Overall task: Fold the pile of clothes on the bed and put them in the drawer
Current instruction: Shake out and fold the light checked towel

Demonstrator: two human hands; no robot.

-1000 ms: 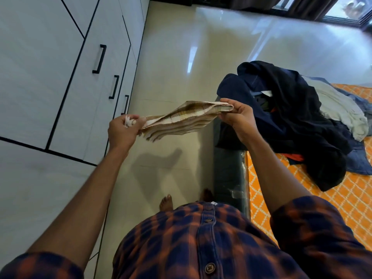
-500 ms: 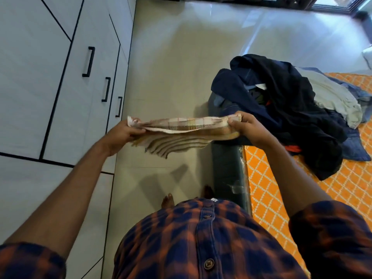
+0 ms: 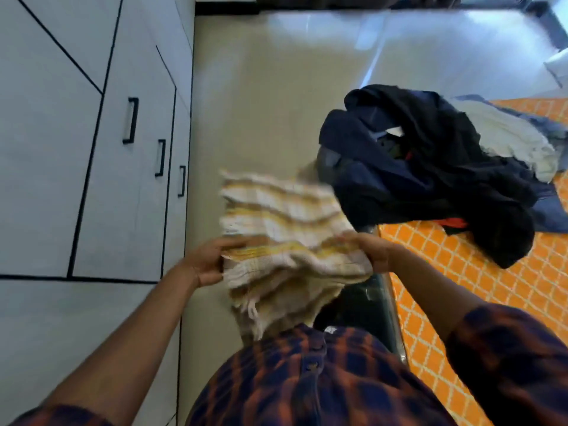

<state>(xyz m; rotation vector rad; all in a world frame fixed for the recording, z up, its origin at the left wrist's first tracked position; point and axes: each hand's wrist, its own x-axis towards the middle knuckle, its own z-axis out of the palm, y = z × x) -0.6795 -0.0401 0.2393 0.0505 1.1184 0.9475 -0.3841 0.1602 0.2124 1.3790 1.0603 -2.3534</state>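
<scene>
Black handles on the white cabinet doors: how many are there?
3, in a row: left handle, middle handle, right handle. Others may be out of view.

shirt (image 3: 276,395): person is wearing a plaid button-up, navy checks crossing with rust-orange
buttons (image 3: 309,366): dark, small, running down the centre front strip
right sleeve (image 3: 507,364): same plaid, ending high on the forearm
left sleeve (image 3: 61,416): same plaid, just peeking in at the bottom edge
left hand (image 3: 206,262), right hand (image 3: 376,253): going bare, forearms too
</scene>
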